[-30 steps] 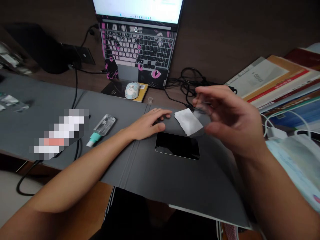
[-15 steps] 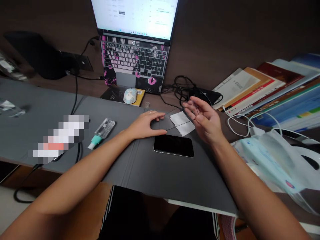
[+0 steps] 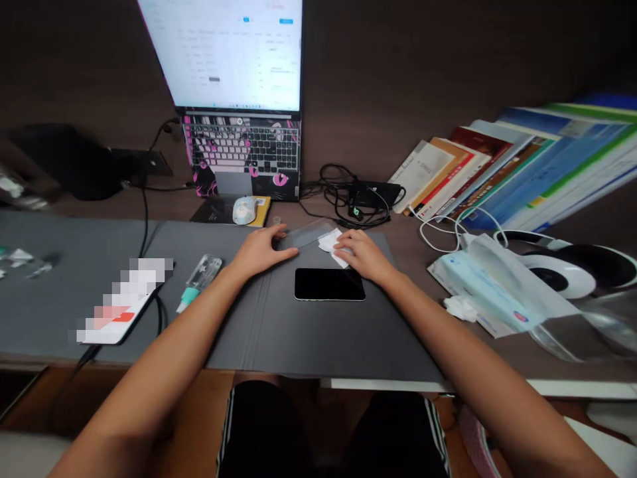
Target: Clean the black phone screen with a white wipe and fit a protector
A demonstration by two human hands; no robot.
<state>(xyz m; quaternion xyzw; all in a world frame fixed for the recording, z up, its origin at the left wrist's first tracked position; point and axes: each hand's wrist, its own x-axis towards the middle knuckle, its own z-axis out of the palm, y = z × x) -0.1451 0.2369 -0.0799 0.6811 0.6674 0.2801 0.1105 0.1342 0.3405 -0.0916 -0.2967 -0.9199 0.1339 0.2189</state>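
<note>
My left hand grips one end of a clear, phone-sized screen protector between thumb and fingers, holding it just over the desk mat. At its other end, my right hand pinches a white wipe. The wipe lies against or just over the protector's right part; whether it touches cannot be told. A black phone, screen up, lies on the mat in front of both hands.
A laptop stands at the back, with a mouse before it. Left of my arm lie a spray bottle and a partly blurred device. Books, headphones and a tissue pack fill the right.
My right hand has let go of the screen protector's right end, come down and taken hold of the wipe. My left hand still holds the protector. The view has shifted.
</note>
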